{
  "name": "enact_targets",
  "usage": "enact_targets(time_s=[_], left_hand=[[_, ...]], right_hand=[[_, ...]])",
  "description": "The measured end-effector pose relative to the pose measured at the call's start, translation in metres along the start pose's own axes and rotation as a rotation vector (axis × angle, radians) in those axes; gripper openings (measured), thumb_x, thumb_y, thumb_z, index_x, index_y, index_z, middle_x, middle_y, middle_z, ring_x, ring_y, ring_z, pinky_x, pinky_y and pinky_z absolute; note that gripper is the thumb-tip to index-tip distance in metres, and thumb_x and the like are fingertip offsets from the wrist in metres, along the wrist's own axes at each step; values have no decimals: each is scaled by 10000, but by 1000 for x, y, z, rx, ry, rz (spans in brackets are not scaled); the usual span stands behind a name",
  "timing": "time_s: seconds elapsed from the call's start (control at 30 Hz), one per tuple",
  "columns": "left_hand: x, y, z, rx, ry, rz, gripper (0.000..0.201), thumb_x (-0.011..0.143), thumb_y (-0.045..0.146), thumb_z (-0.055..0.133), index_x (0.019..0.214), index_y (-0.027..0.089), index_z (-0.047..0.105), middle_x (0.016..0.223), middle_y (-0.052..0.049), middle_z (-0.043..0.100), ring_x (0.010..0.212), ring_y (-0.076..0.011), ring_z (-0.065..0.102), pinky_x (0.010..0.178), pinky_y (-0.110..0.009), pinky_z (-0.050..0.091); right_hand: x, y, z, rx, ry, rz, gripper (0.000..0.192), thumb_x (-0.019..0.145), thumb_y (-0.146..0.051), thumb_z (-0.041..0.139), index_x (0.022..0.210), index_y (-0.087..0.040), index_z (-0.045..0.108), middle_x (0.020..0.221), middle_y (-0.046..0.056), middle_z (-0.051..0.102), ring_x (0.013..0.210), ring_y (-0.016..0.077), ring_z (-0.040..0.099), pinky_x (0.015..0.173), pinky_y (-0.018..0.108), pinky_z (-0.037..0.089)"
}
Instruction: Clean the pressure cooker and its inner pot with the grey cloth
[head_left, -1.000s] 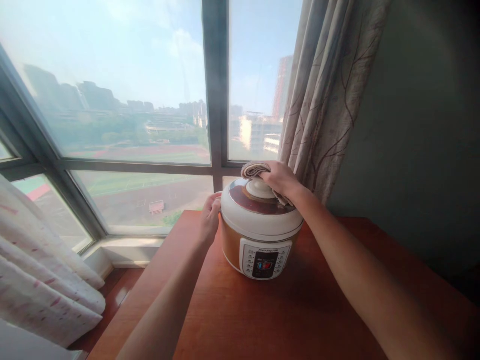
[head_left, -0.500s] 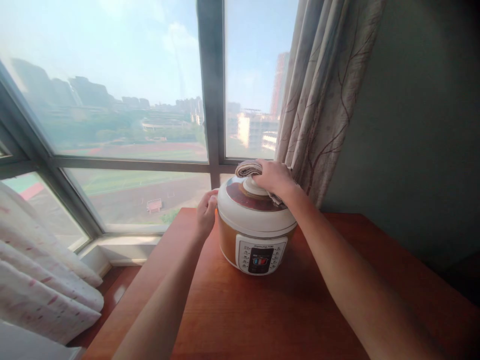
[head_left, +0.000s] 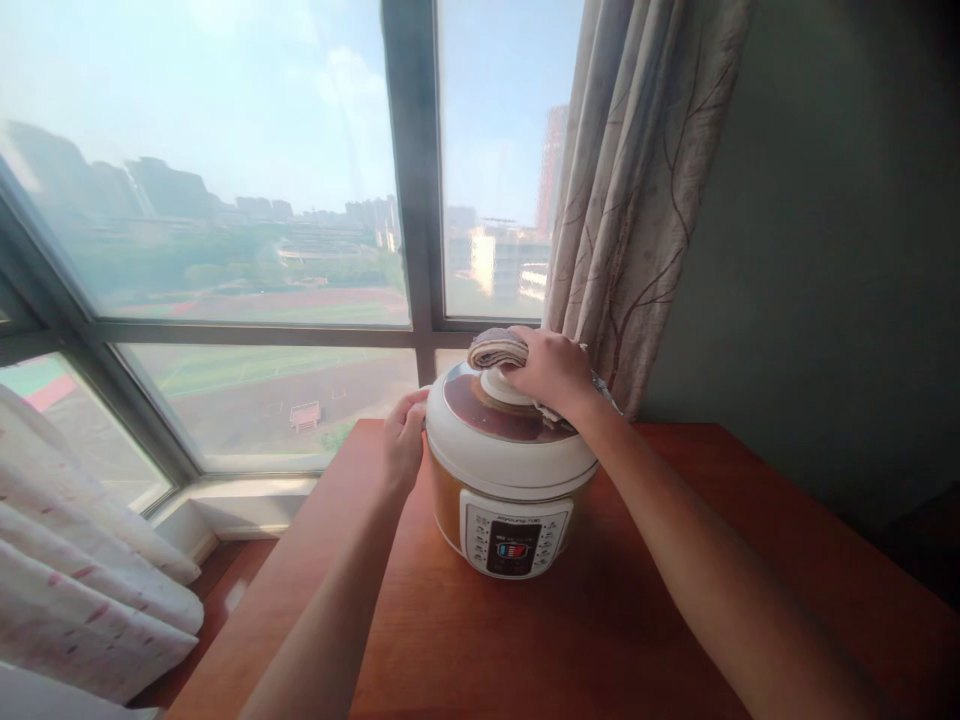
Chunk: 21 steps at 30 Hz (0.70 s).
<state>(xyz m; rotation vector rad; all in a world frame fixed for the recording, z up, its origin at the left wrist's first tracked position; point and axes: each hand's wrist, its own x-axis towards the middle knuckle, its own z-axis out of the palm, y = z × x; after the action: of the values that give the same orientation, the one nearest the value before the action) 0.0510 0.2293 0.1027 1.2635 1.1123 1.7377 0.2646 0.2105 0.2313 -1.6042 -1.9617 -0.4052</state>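
Electric pressure cooker (head_left: 510,470): round, white and orange-brown body, standing upright on a red-brown wooden table (head_left: 570,640); vertical axis; control panel (head_left: 516,535) faces the camera. It sits at the far end of the table, toward the window (head_left: 225,200), nearer the left edge than the right.

Lid (head_left: 504,430): white rim, dark red-brown top, pale round knob (head_left: 504,383) at centre; seated level on the body.

Folded cloth (head_left: 498,349): beige and brown, bunched on the far side of the lid top beside the knob.

Right hand (head_left: 549,372): fingers curled down over the cloth, pressing it on the lid top; grip closed around the fabric.

Left hand (head_left: 403,440): fingers loosely bent, set flat against the cooker's left side just under the lid rim; holding nothing else.

Surroundings: patterned curtain (head_left: 630,190) hangs just behind and to the right of the cooker, near the right hand. Grey-green wall (head_left: 825,250) at right. A pale floral curtain (head_left: 82,580) lies low at left, well apart from the table. Bare tabletop extends in front of and to the right of the cooker; a narrower strip on its left runs to the table edge.
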Motion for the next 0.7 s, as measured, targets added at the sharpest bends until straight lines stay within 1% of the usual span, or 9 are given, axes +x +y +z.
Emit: enact_targets(time_s=[0.07,0.13,0.2,0.3,0.4,0.5,0.57,0.7], left_hand=[[-6,-2,-6,1,10,20,353,798,352,559,1036,162,738,896,-54,736,861,-227,634,761,-324,485],[-9,-3,-10,2,-19,34,369,814,388,565,1057,164,730,897,-62,735,906,-244,643,786,-338,494],[-10,-3,-12,10,-44,40,384,826,420,565,1070,169,724,904,-65,733,909,-248,647,799,-349,498],[-10,-1,-13,39,-44,61,385,844,429,548,1082,179,719,931,-66,732,905,-250,650,818,-357,498],[-13,3,-13,93,-40,97,366,867,413,522,1069,178,715,962,-64,732,935,-251,648,861,-360,488],[-15,7,-13,124,-50,115,357,886,403,499,1066,173,705,1015,-65,734,989,-252,641,912,-363,473],[-17,9,-13,129,-53,113,355,891,396,495,1077,173,699,1038,-64,732,1007,-251,635,915,-359,471],[-18,9,-12,124,-37,96,327,894,368,497,1077,183,694,1074,-62,731,1020,-241,633,905,-344,475]], right_hand=[[-2,3,1,54,22,-38,521,814,-465,664,1302,-284,653,1119,84,748,997,318,698,814,389,533],[-4,4,1,94,38,-70,517,812,-423,665,1309,-279,656,1168,74,742,1033,314,690,852,392,532],[-6,6,0,125,46,-109,514,809,-366,665,1313,-265,656,1219,69,729,1069,312,679,894,396,529],[-11,8,0,159,48,-187,534,802,-235,632,1335,-217,640,1291,80,700,1145,311,652,978,409,513],[-18,13,-1,157,60,-255,600,769,-110,577,1367,-144,609,1381,117,645,1249,311,602,1085,426,465],[-33,20,-5,130,87,-301,637,759,-57,547,1394,-104,578,1440,146,595,1327,306,550,1144,442,427],[-46,26,-11,106,104,-326,623,786,-51,531,1407,-90,564,1449,158,583,1347,299,534,1158,446,421],[-76,33,-22,57,112,-361,601,840,-66,513,1439,-99,540,1493,154,537,1385,300,491,1174,457,406]])
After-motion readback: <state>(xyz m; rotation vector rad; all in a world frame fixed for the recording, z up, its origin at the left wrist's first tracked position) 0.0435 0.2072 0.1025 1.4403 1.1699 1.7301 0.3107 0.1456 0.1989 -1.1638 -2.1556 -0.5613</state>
